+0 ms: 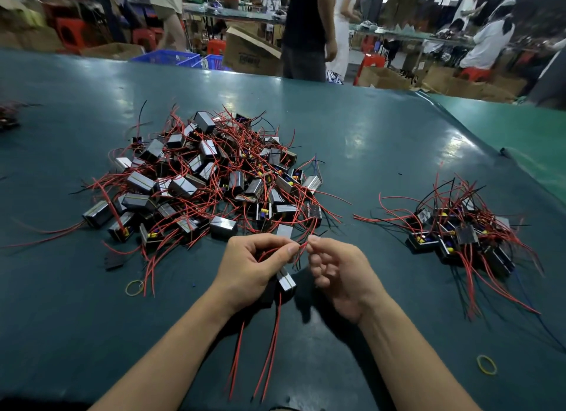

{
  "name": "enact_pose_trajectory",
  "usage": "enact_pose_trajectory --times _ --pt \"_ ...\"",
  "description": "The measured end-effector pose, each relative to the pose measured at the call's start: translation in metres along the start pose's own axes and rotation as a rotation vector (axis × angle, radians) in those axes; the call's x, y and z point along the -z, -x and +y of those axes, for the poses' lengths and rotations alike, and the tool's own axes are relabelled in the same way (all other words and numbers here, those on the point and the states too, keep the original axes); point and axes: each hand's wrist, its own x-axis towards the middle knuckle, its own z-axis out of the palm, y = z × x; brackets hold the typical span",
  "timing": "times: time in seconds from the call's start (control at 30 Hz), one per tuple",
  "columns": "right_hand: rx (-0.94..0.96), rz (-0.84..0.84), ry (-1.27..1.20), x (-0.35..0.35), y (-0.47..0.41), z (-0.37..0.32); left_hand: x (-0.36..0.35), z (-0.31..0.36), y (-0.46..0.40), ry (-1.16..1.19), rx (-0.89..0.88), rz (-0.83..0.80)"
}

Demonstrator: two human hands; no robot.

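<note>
Room: busy workshop, with people standing and sitting at far benches among cardboard cartons (251,55) and red stools (372,61).
Surface: dark green table (367,135), shiny, with the work laid close to the near edge.
Left hand (254,269): fingers curled round a small box (286,280), held just above the table; thumb and forefinger also nip its leads near the top, probably to steady them.
Right hand (340,276): thumb and forefinger pinch the red wires (301,248) right beside the left fingertips; the other fingers are loosely curled and hold nothing.
Where the wires run: some loop between the two hands, and the longer ends hang down past the left wrist toward the table edge.
Step in hand: looks like sorting or straightening the leads of one box, which would explain the hands meeting so closely.
Big heap (214,177): many like boxes with tangled red and black leads, just beyond the hands, likely the supply.
Smaller heap (459,230): to the right, well apart, likely pieces already handled.
Rubber bands: one yellow band (134,287) left of the hands, another (486,364) near the right forearm, perhaps for bundling.
</note>
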Motion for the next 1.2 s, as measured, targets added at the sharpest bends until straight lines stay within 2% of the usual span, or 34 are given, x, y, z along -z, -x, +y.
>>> enact_pose_trajectory --times 0.13,0.23,0.33,0.5,0.6,0.73,0.87,0.93,1.07,1.2 --pt "0.486 0.258 0.49 -0.002 -0.001 0.018 -0.001 -0.002 -0.001 -0.014 0.032 0.085" --pt "0.654 0.362 0.615 -0.007 -0.003 0.024 -0.001 -0.004 -0.002 -0.015 0.046 0.111" --pt "0.642 0.392 0.6 -0.011 -0.001 0.027 -0.001 -0.004 -0.002 -0.03 0.042 0.126" --pt "0.531 0.323 0.256 -0.016 -0.001 0.026 -0.002 -0.003 -0.003 -0.034 0.037 0.118" --pt "0.548 0.345 0.214 -0.014 -0.003 0.026 -0.003 -0.001 -0.003 -0.003 0.042 0.122" --pt "0.726 0.423 0.413 -0.012 -0.006 0.029 -0.003 -0.001 -0.002 0.005 0.04 0.122" --pt "0.98 0.357 0.555 -0.009 -0.011 0.026 -0.002 -0.001 -0.001 0.0 0.03 0.096" --pt "0.938 0.334 0.561 -0.008 -0.011 0.026 -0.002 -0.001 -0.001 -0.001 0.028 0.09" --pt "0.659 0.266 0.423 -0.006 -0.012 0.026 -0.002 -0.001 -0.001 -0.019 0.033 0.114" --pt "0.596 0.214 0.497 0.0 -0.011 0.026 -0.003 0.0 -0.001 -0.005 0.037 0.14"
